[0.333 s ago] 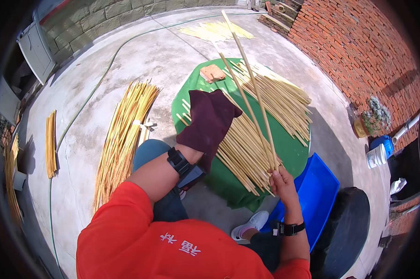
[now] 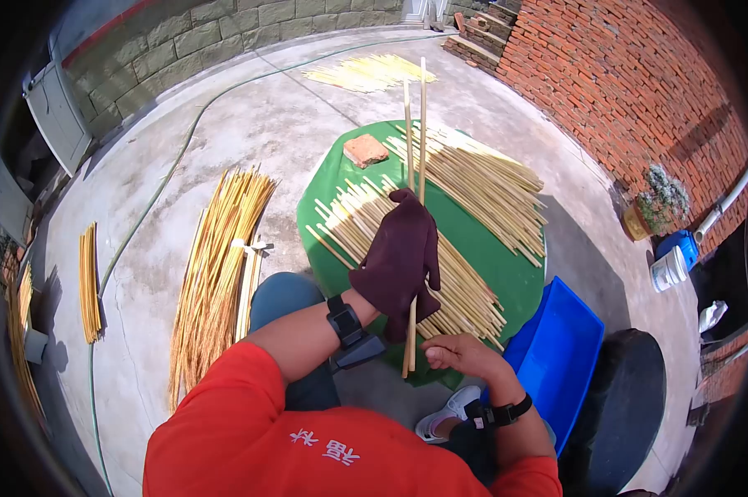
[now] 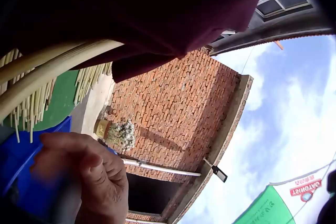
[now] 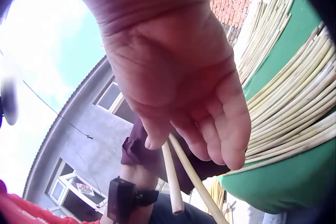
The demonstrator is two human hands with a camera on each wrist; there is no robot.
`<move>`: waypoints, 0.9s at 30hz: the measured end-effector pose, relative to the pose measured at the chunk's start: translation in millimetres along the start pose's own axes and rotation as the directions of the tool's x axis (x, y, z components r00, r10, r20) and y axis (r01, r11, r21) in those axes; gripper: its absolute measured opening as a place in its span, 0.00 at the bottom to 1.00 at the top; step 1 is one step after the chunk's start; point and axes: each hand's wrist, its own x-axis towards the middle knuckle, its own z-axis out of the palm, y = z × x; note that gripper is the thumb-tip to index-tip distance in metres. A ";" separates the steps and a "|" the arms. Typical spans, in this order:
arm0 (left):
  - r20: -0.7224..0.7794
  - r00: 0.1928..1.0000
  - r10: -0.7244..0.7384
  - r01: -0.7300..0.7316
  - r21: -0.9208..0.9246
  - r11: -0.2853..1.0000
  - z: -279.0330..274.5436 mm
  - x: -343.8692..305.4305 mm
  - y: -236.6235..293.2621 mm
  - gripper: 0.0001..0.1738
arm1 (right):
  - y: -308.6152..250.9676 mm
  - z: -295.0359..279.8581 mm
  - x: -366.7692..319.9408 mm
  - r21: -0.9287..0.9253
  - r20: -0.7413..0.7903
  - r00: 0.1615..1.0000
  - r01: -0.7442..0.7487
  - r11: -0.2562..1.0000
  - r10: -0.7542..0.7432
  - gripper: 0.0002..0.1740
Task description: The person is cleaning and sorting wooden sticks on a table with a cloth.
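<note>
A dark maroon cloth (image 2: 397,257) covers my left hand (image 2: 395,269), which grips two long pale peeled stalks (image 2: 423,124) through it. The stalks point up and away over the green-covered table (image 2: 482,248), with their lower ends (image 4: 174,198) sticking out below the cloth. My right hand (image 2: 465,356) is beside those lower ends, bare, its fingers loosely curled and holding nothing. In the left wrist view, my right hand (image 3: 97,174) is apart from the stalks. The cloth hides my left fingers.
Two rows of stalks (image 2: 473,178) lie on the table beside a brick piece (image 2: 365,151). A blue bin (image 2: 560,348) and a black round seat (image 2: 631,406) are to the right. A tied stalk bundle (image 2: 221,282) lies to the left. More stalks (image 2: 370,73) lie farther off.
The right hand has let go of the stalks' lower ends and moved slightly down and left. The cloth-covered left hand has come right and down, around the stalks, which now stand more upright.
</note>
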 end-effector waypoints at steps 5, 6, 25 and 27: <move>0.271 0.928 0.255 -0.358 0.467 0.808 28.9 -12.5 70.6 0.08 | 14.9 -59.3 -28.9 0.276 -0.611 0.791 0.258 0.926 -0.038 0.20; 0.293 0.951 0.096 -0.122 0.069 0.990 49.5 -14.0 72.2 0.10 | 12.7 -49.7 -24.4 0.340 -0.669 0.740 0.377 0.862 -0.060 0.20; 0.845 0.535 -0.028 -0.272 0.204 0.940 88.0 -38.6 96.4 0.30 | 40.3 -108.0 -95.0 0.386 -0.920 0.333 0.675 0.629 0.207 0.26; 0.872 0.476 -0.112 -0.254 0.258 0.932 93.2 -39.3 87.5 0.31 | 53.1 -122.1 -113.8 0.351 -0.936 0.259 0.709 0.612 0.236 0.25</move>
